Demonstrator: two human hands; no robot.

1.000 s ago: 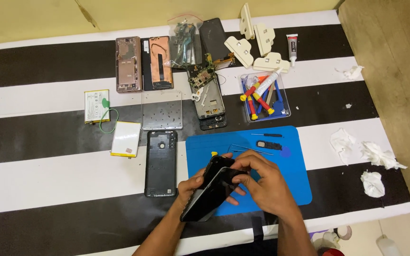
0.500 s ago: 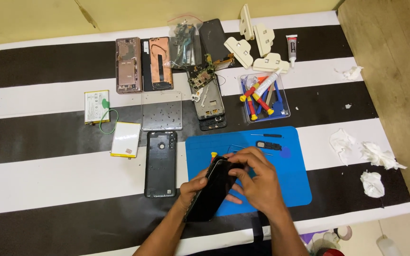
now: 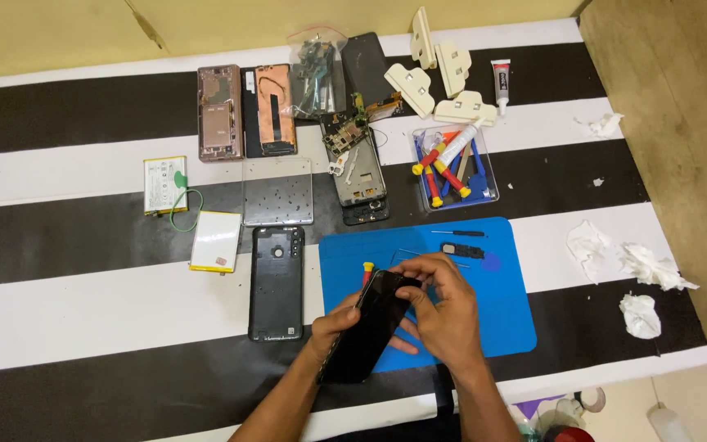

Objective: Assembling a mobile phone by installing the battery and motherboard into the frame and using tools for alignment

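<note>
- Head view, lower middle of the frame: both hands were on a black phone (image 3: pixel 372 326), held tilted over the lower left part of the blue mat (image 3: pixel 497 319).
- The left hand (image 3: pixel 339 323) cradled the phone from underneath, fingers wrapped around its edge.
- The right hand (image 3: pixel 443 307) sat on top, fingers pinched narrow at the phone's upper end.
- A little red and yellow screwdriver (image 3: pixel 367 272) lay on the mat just beside that upper end.
- Left of the mat, a dark phone back cover (image 3: pixel 276 282) was lying flat on the striped counter (image 3: pixel 83 319).
- Upper middle had opened phone frames (image 3: pixel 247 110) and a clear tray of tools (image 3: pixel 454 168).
- Crumpled tissues (image 3: pixel 640 274) were off at the right, well apart from the hands.
</note>
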